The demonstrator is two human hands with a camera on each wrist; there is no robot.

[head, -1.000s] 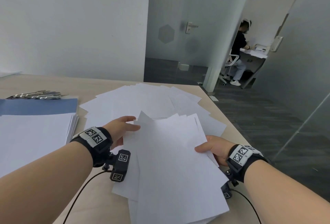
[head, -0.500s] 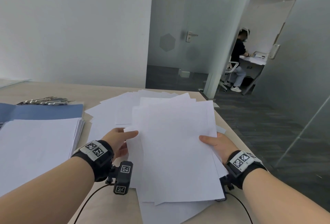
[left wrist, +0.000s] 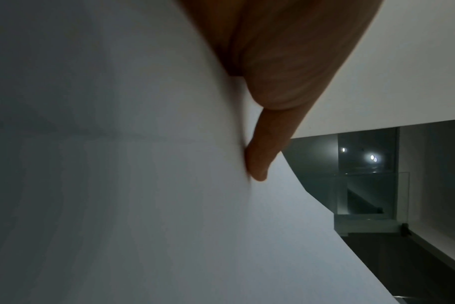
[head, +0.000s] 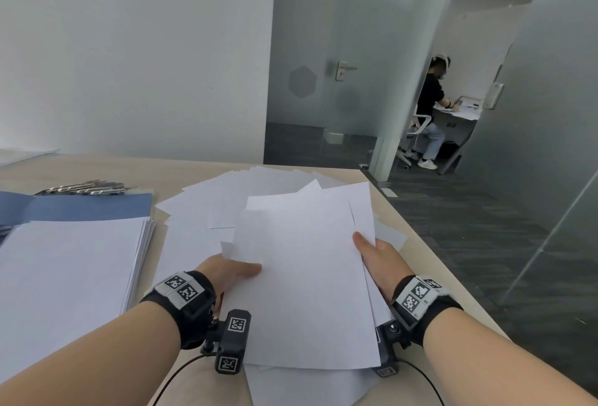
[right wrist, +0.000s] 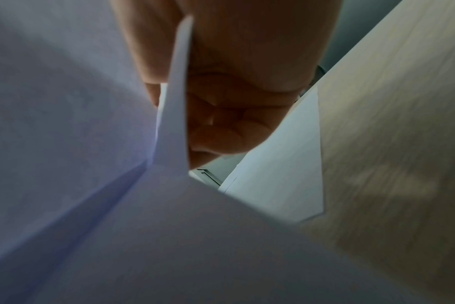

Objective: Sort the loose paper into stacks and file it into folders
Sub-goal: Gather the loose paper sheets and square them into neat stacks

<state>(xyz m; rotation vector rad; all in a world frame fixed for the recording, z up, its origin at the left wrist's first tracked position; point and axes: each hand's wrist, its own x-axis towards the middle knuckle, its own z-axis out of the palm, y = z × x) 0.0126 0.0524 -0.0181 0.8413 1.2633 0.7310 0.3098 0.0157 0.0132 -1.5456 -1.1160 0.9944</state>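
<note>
Across the lower half of the head view runs a pale wooden table [head: 200, 176], its right edge slanting from the centre down to the lower right, with dark grey carpet [head: 479, 244] beyond it. A plain white wall [head: 129, 49] fills the upper left; frosted glass partitions and a door with a metal handle [head: 344, 69] fill the upper centre. Through a gap at upper right, a person in a dark top [head: 430, 98] sits at a white desk.

In the centre of the frame both hands hold up a sheaf of white sheets [head: 307, 276]. The left hand [head: 226, 271] pinches its left edge, thumb on top; in the left wrist view one finger [left wrist: 262, 158] presses flat under the paper. The right hand [head: 378, 256] grasps the right edge, thumb on top, fingers curled beneath in the right wrist view [right wrist: 221, 115]. The sheaf is uneven, with corners jutting at the top and left.

Under and behind it, loose sheets [head: 207, 201] lie fanned over the table, reaching close to its right edge. At left a squared stack of paper [head: 71, 269] rests on a blue folder [head: 90, 206], cut off by the frame. Beyond the folder lies a row of metal clips [head: 87, 187], too small to make out. Bare table shows at the far edge and bottom centre
</note>
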